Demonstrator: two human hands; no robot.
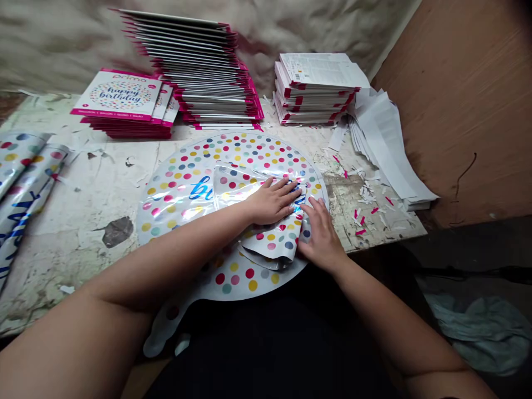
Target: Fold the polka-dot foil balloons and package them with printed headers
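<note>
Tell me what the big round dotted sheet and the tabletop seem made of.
Dotted sheet: probably thin foil or plastic film, glossy, given its bright reflections.

Tabletop: perhaps painted wood, worn and dull; the pale coating looks chipped around darker patches.

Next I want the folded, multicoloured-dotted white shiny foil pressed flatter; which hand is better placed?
Probably the left hand: it lies palm down, fingers spread, on top of the folded foil. The right hand is at its right edge, seemingly better placed to steady that side.
</note>
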